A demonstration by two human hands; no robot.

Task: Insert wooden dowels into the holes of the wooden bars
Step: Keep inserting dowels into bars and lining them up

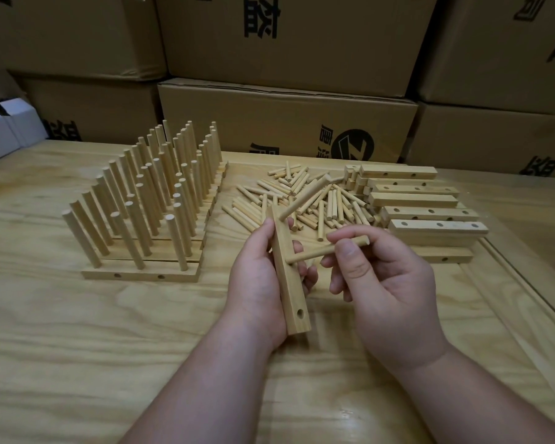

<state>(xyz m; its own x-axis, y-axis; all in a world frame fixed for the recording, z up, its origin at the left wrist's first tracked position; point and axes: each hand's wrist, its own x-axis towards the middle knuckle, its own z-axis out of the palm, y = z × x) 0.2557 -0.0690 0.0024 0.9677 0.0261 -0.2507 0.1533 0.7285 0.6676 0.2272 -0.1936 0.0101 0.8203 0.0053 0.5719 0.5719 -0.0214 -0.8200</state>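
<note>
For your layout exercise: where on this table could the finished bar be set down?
Bare table lies near the person, in front of the finished bars and beside the left hand. Crowded: the loose dowels and stacked bars behind.

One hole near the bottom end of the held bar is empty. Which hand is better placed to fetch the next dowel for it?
Probably the right hand: it pinches only a round wooden dowel entering the long pale wooden bar, and the loose dowel pile lies ahead. The left hand grips the bar.
</note>
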